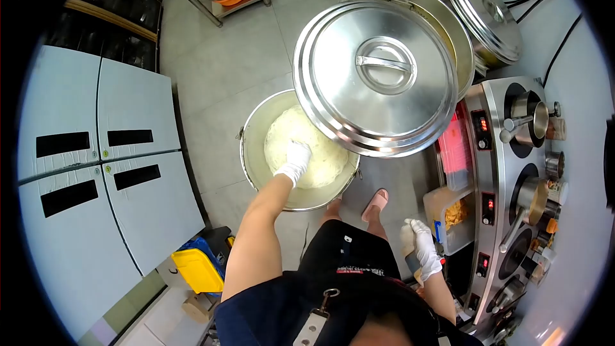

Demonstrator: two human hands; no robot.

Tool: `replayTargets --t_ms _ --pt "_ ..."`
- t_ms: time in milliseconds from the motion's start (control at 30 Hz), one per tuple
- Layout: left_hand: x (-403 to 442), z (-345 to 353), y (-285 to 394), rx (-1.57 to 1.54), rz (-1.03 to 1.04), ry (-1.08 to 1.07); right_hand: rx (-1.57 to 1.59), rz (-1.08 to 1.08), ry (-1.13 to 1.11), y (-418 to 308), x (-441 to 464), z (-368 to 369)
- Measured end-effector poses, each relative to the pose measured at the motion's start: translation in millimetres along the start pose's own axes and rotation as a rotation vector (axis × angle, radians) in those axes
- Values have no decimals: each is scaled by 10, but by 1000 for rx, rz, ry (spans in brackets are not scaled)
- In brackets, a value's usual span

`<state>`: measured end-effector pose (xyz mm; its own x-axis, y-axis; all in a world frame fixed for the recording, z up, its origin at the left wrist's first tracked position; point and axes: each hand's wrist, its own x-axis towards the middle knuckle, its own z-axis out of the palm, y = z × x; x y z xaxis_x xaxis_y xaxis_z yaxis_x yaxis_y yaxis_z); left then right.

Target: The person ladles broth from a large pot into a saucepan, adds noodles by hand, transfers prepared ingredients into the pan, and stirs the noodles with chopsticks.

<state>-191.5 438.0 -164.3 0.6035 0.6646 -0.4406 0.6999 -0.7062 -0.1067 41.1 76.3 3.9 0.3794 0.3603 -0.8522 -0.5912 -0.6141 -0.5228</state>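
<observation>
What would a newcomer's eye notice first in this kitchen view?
Probably the large, round, shiny steel lid at upper centre, partly hiding a wide steel pot. Next, the white-gloved left hand touching a pale, soft-looking mass inside the big round bucket below.

White gloves (293, 164), pink slippers (376, 205) (dark shorts (349, 250), too).

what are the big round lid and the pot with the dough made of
The lid looks like polished metal, probably stainless steel: bright reflections run round its stepped rim. The pot seems metal too, with a shiny rim, though its inner wall looks duller and paler.
</observation>
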Motion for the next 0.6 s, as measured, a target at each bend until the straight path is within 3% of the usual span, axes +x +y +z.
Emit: replayTargets --t_ms 167,367,400,500,533,600 --pt "-356 -720 -384 -233 27 96 27 -24 -13 62 120 -197" --pt "-1097 -1706 -692 -443 155 578 -30 -62 -83 -56 124 -54" --pt "-1205 -1918 -695 -522 123 504 -51 -60 -107 -74 136 -34" --pt "-1483 -2339 -640 -741 110 575 -71 -106 -155 -141 100 39" --pt "-1592 -2510 -581 -1035 -80 344 -77 -108 -156 -148 99 37" --pt "-1570 -2422 -493 -912 5 511 -86 -112 -157 -142 96 34"
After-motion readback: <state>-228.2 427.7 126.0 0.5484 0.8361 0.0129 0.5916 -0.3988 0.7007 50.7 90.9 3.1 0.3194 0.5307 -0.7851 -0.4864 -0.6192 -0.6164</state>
